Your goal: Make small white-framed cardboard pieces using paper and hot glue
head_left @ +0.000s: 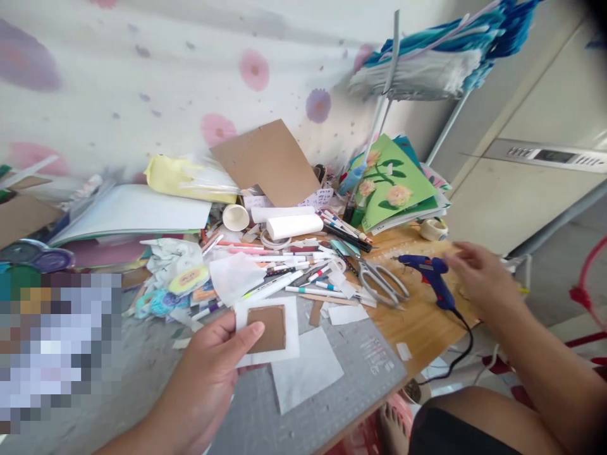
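My left hand grips a white sheet of paper with a brown cardboard square lying on it, the thumb pressed on the cardboard's left edge. At the right, my right hand is beside the rear end of a blue hot glue gun. Its fingers are loosely bent, somewhat blurred, and nothing shows in them. The glue gun rests on the wooden tabletop with its black cord running down off the edge. Below my left hand's piece, another white paper square lies on the grey cutting mat.
Grey scissors lie left of the glue gun. Several pens and markers, paper scraps and a white roll crowd the middle. Behind stand a large cardboard sheet and a green flower card. A roll of tape sits at the right.
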The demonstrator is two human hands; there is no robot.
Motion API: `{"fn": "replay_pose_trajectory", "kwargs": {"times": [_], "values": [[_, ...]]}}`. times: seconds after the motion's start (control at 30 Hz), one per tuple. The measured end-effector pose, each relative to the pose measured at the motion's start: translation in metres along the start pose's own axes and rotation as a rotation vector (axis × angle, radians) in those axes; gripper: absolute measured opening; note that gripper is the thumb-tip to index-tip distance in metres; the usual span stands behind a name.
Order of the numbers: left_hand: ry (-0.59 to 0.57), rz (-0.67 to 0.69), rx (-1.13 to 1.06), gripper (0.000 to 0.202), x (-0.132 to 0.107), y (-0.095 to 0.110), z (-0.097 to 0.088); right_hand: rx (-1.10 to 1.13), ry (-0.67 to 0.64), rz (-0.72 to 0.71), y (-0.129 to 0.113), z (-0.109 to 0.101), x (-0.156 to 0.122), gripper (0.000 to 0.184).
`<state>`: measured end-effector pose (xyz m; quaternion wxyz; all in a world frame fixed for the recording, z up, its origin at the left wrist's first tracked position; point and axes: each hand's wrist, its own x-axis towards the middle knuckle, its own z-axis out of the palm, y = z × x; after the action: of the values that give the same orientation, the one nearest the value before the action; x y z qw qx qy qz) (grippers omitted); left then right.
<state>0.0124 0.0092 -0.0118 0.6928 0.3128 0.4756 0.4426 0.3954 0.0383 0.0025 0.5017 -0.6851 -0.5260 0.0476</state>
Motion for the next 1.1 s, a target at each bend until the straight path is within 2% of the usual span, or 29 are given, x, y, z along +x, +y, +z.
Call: {"fn": "replay_pose_trajectory", "kwargs": {"times": [0.07, 0.1, 0.13, 0.17, 0.2, 0.23, 0.3, 0.4, 0.47, 0.67, 0.93, 1.1], "values": [[-0.02, 0.005, 0.01, 0.03, -0.001, -0.002, -0.001, 0.062, 0.092, -0.019, -0.034, 0.008, -0.018, 0.03], [-0.028, 0.004, 0.014, 0.029, -0.002, -0.002, -0.001, 0.184, 0.033, -0.017, -0.052, 0.018, -0.03, 0.028], [-0.04, 0.004, 0.016, 0.029, -0.002, -0.003, -0.001, 0.315, -0.126, -0.012, -0.068, 0.03, -0.042, 0.023], [-0.055, 0.004, 0.016, 0.029, -0.003, -0.003, -0.001, 0.405, -0.341, 0.001, -0.083, 0.045, -0.056, 0.02], [-0.073, 0.007, 0.012, 0.029, -0.003, -0.003, -0.001, 0.468, -0.57, 0.06, -0.096, 0.062, -0.068, 0.021], [-0.092, 0.011, 0.007, 0.029, -0.003, -0.002, -0.001, 0.533, -0.743, 0.15, -0.105, 0.077, -0.079, 0.023], [-0.122, 0.008, -0.005, 0.028, -0.003, -0.002, -0.001, 0.65, -0.886, 0.345, -0.114, 0.104, -0.095, 0.025], [-0.143, 0.002, -0.026, 0.027, -0.002, -0.002, -0.002, 0.815, -1.027, 0.468, -0.114, 0.123, -0.105, 0.025], [-0.148, -0.008, -0.026, 0.027, -0.002, -0.002, -0.003, 0.917, -1.073, 0.495, -0.113, 0.125, -0.105, 0.024], [-0.156, -0.026, 0.003, 0.025, -0.002, -0.002, -0.002, 1.07, -1.091, 0.576, -0.115, 0.122, -0.106, 0.021], [-0.231, -0.005, 0.089, 0.022, -0.001, -0.002, -0.004, 1.041, -1.086, 0.588, -0.116, 0.117, -0.107, 0.02], [-0.253, -0.039, 0.171, 0.021, -0.003, -0.004, -0.006, 1.061, -1.135, 0.635, -0.116, 0.115, -0.107, 0.014]]}}
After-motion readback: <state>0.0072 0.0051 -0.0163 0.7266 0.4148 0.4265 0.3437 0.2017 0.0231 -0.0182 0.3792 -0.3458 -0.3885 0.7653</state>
